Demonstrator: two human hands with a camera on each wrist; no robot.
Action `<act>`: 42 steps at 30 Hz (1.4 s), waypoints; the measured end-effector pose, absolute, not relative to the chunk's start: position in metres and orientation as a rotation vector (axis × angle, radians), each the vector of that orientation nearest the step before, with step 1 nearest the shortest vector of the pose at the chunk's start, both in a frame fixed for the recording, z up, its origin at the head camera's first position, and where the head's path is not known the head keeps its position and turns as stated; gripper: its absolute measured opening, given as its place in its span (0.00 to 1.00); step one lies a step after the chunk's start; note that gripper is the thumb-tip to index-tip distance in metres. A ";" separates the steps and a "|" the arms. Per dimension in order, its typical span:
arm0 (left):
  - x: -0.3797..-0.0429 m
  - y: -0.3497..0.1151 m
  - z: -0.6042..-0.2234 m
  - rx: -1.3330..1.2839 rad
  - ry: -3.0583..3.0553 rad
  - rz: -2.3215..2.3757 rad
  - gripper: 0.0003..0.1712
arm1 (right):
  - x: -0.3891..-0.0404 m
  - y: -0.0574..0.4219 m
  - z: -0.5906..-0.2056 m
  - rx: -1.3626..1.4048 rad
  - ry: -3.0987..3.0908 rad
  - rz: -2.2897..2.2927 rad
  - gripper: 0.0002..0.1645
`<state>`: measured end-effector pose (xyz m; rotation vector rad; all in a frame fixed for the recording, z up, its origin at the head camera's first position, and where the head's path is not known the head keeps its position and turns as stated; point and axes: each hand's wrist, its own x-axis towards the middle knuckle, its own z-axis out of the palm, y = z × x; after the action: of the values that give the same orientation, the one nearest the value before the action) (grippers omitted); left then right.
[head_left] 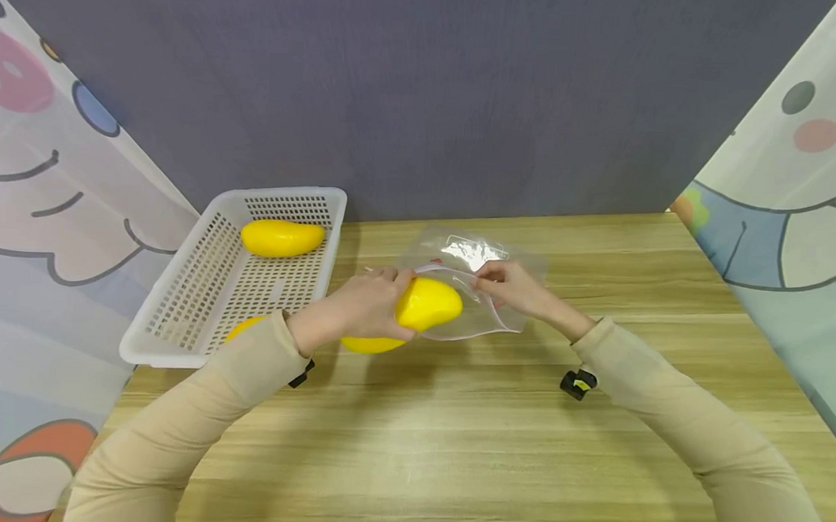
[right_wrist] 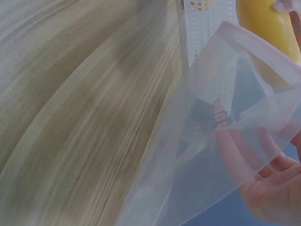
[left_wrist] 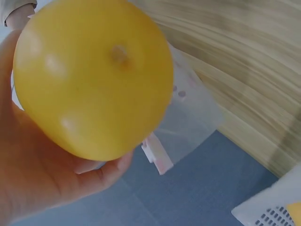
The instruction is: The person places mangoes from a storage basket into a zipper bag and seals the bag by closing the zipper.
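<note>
My left hand (head_left: 364, 301) grips a smooth yellow mango (head_left: 432, 304), its fingers across the top and its thumb below. The fruit's rounded end lies at the opened mouth of a clear zip bag (head_left: 477, 251); in the left wrist view, the other end of the mango (left_wrist: 94, 80) fills much of the picture. My right hand (head_left: 517, 289) pinches the bag's rim on the right side, and the mouth gapes between the two hands. Through the film of the bag (right_wrist: 188, 165), the right hand's fingers (right_wrist: 230, 150) show in the right wrist view. A pinkish-white slider (left_wrist: 157, 153) sits on the bag.
On the left stands a white perforated basket (head_left: 130, 351). One yellow mango (head_left: 283, 239) lies at its back, and another (head_left: 246, 326) is mostly hidden behind my left sleeve. A grey panel (head_left: 465, 101) rises behind the wooden table (head_left: 453, 446). Printed curtains (head_left: 792, 228) hang at both sides.
</note>
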<state>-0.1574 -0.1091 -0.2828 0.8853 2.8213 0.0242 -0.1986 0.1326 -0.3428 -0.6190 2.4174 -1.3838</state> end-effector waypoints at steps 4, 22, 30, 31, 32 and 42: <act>-0.157 -0.104 -0.286 0.877 2.835 0.003 0.47 | -0.198 0.134 -0.343 -0.627 2.423 -1.399 0.14; -0.150 -0.081 -0.306 0.935 2.973 -0.081 0.43 | -0.191 0.134 -0.344 -0.629 2.424 -1.430 0.14; -0.149 -0.072 -0.308 0.844 2.986 -0.019 0.45 | -0.193 0.135 -0.345 -0.651 2.440 -1.469 0.14; -0.149 -0.072 -0.308 0.824 2.985 -0.020 0.45 | -0.193 0.135 -0.345 -0.654 2.440 -1.474 0.14; -0.149 -0.071 -0.308 0.805 2.982 -0.019 0.46 | -0.193 0.135 -0.345 -0.655 2.444 -1.475 0.13; -0.147 -0.069 -0.310 0.717 2.994 -0.060 0.46 | -0.195 0.131 -0.344 -0.620 2.411 -1.525 0.13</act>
<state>-0.1471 -0.0689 -0.3100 0.7174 2.9942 -0.0596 -0.1948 0.1308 -0.3440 -0.6199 2.4112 -1.5254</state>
